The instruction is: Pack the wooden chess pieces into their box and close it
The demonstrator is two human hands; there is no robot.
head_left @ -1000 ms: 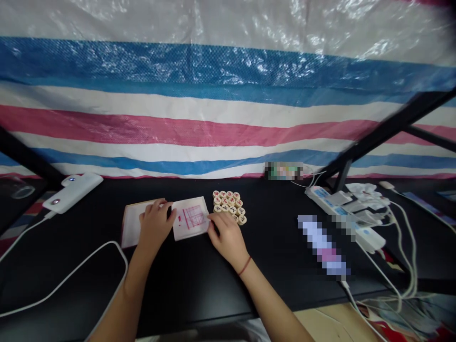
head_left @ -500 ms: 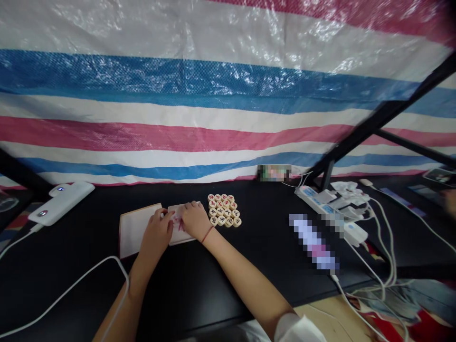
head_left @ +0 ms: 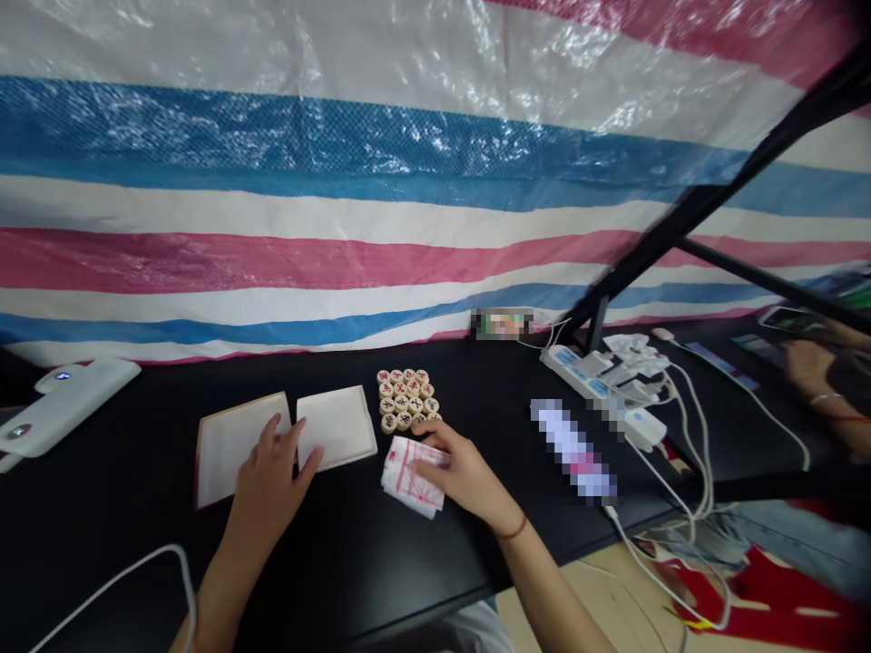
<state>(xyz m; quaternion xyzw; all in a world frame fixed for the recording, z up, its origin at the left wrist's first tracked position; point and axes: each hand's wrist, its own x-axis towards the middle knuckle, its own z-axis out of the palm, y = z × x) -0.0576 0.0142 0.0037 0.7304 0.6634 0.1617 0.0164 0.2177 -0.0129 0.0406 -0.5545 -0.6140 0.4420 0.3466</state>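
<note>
My right hand (head_left: 459, 467) pinches a folded white chessboard sheet (head_left: 414, 481) printed with red lines, just in front of the chess pieces. My left hand (head_left: 278, 462) has its fingers spread over the gap between two shallow box halves and holds nothing. The right box half (head_left: 337, 426) is white inside with a raised rim. Partly covered by my left hand is the left box half (head_left: 228, 444), with a tan edge. Round Chinese chess pieces (head_left: 408, 396), lettered red at the back and black in front, stand in a tight block of rows.
A white device (head_left: 74, 404) with small displays lies at the left, near a white cable (head_left: 153, 553). To the right are a blurred-out phone-like object (head_left: 575, 453) and a power strip (head_left: 592, 381) with plugs and cables. Another person's hand (head_left: 809, 367) is at the far right.
My right hand has lifted the folded sheet out of the right box half and moved right and toward me. My left hand has let its fingers spread. The view has shifted slightly right.
</note>
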